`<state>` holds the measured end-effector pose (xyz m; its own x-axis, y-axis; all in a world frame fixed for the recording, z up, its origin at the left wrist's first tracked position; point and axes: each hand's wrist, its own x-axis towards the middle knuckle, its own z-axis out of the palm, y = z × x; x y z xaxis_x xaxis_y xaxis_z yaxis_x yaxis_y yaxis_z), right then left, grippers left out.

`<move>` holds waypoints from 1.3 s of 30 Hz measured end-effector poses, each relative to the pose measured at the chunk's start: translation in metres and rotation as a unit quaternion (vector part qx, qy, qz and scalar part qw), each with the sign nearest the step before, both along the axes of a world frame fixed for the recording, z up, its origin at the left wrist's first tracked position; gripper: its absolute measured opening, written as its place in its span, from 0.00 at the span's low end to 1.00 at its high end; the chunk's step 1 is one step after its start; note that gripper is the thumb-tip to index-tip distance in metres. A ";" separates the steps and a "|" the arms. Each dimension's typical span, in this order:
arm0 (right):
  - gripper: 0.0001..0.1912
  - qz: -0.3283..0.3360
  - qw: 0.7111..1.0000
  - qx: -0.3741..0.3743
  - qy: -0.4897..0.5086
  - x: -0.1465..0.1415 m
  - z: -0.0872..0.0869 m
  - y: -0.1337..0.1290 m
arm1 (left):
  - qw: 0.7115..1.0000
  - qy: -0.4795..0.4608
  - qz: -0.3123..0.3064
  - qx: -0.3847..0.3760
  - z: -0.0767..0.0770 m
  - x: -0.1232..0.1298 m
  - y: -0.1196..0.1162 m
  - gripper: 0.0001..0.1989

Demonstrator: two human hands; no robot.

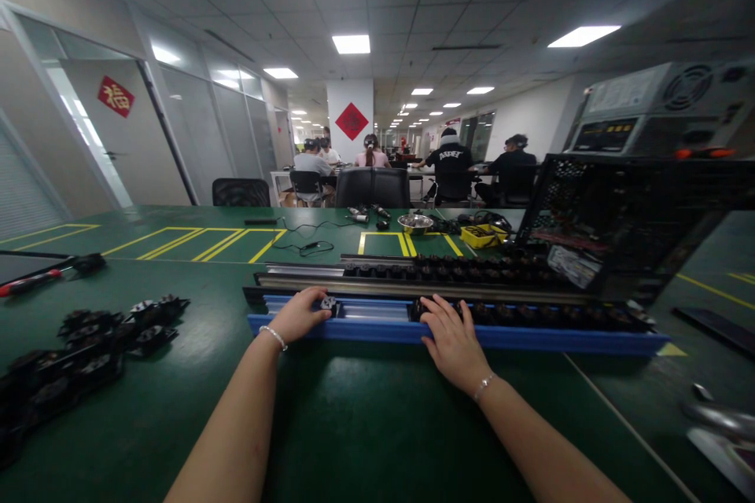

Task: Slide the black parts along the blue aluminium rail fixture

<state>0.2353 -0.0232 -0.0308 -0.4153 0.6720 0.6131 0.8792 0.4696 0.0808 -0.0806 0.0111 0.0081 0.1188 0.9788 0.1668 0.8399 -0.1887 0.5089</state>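
Small black part (pixel 329 304) sits in the left stretch of the blue rail (pixel 543 339), across the green table (pixel 354 409) from me or anyone standing about. Looks light and stiff, probably hard plastic with maybe some metal on top; I'd guess not slippery, but the little notched edges could chip or snag. Best hold: thumb and fingertip across its two sides, low pressure, kept level with the channel. Blue rail itself: long, rigid, likely metal and heavier, smooth-looking so it could skid on the tabletop; take it by the outer walls or near both ends, clear of the row of black parts (pixel 534 316) filling its right side.

Left hand (pixel 298 316): thumb and forefinger nearly together, narrow pinch on the small black part, over the rail's left end. Other fingers curled behind, partly hidden. Right hand (pixel 454 339): fingers loosely spread, thumb well apart along the front wall, fingertips over the left end of the row. No firm grip visible there; can't tell how hard the tips press.

Bare metal-coloured channel shows between the two hands. Black rail (pixel 295 280) lies just behind the blue one. Loose pile of similar-looking dark parts (pixel 88 338) well off to the left, touched by neither hand.
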 end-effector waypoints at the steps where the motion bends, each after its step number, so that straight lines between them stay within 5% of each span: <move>1: 0.11 0.000 1.000 -0.001 0.001 0.000 0.000 0.000 | 1.000 0.000 0.003 0.000 0.000 0.001 0.000 0.15; 39: 0.10 -0.013 1.000 -0.008 0.003 0.001 -0.002 -0.001 | 0.996 0.015 0.044 0.076 -0.013 -0.005 0.004 0.17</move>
